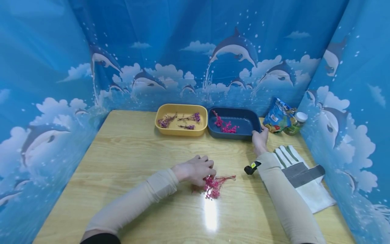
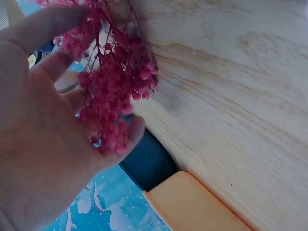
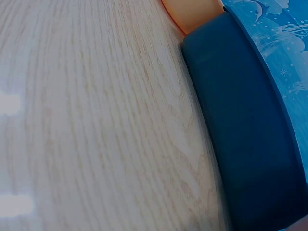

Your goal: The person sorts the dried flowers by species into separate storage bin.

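At the middle of the table my left hand (image 1: 198, 170) holds a bunch of pink dried flowers (image 1: 214, 187). In the left wrist view the flowers (image 2: 115, 72) hang between the thumb and the curled fingers. My right hand (image 1: 260, 139) grips the front right corner of a dark blue tray (image 1: 233, 136). Pink sprigs (image 1: 228, 128) lie inside that tray, toward its left side. The right wrist view shows the tray's long outer wall (image 3: 245, 125), with only a sliver of the hand at the bottom corner.
Left of the blue tray stands a yellow tray (image 1: 181, 132) with several purple dried sprigs (image 1: 195, 117). At the back right are a blue snack bag (image 1: 277, 116) and a white-lidded jar (image 1: 300, 118). White and grey work gloves (image 1: 307, 183) lie beside the right forearm.
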`<state>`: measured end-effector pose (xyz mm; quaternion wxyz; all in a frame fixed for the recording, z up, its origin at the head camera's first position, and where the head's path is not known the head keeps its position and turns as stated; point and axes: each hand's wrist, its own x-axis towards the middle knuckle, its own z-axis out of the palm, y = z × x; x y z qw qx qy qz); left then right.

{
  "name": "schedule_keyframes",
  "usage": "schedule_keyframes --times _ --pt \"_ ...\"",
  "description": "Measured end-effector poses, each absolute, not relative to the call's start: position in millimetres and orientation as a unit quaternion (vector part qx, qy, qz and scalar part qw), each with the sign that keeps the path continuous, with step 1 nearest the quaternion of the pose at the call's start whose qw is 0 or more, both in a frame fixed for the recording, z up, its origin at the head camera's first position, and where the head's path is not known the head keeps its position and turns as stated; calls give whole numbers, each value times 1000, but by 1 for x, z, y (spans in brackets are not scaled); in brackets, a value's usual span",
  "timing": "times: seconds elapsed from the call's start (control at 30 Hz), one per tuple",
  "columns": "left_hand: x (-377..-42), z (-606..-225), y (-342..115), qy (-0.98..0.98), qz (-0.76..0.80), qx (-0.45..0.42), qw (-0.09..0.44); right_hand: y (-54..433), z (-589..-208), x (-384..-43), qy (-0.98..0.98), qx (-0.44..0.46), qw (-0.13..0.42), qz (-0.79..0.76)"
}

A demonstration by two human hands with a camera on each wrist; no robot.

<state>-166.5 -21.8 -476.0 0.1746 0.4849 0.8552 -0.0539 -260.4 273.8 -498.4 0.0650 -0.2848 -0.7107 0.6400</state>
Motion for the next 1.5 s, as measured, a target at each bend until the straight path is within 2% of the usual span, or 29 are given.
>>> schedule_keyframes --times 0.13,0.4,0.87,1.07,1.17,1.5 --pt "-168 -478 -21 857 -22 482 179 273 -499 -261 -712 -285 69 638" --pt "-172 -484 -21 869 10 473 142 274 -500 -262 -715 -287 68 633" --pt "-173 -490 -19 872 62 466 133 274 -501 -261 -715 -286 60 635" --pt "-182 -487 -24 878 103 454 113 275 -500 -261 -719 -285 51 632" --pt "-190 -481 -32 874 114 455 126 275 -500 -261 -719 -285 54 631" --pt "-203 -461 -66 851 99 466 220 276 -502 -262 -720 -281 59 631"
